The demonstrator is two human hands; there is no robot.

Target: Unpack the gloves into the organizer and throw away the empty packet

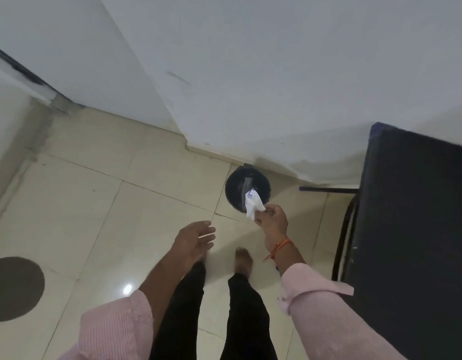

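A crumpled white packet (pixel 253 206) with blue print is pinched between the fingertips of my right hand (pixel 272 222). It hangs over the near rim of a round black bin (pixel 237 187) that stands on the floor against the white wall. My left hand (pixel 195 240) is held out lower left of the bin, fingers spread and empty. The gloves and the organizer are not in view.
A black table (pixel 417 229) with thin black legs stands at the right, close to the bin. The floor is cream tiles (pixel 108 203), with a dark round mark (pixel 14 288) at the left. My legs and bare feet are below the hands.
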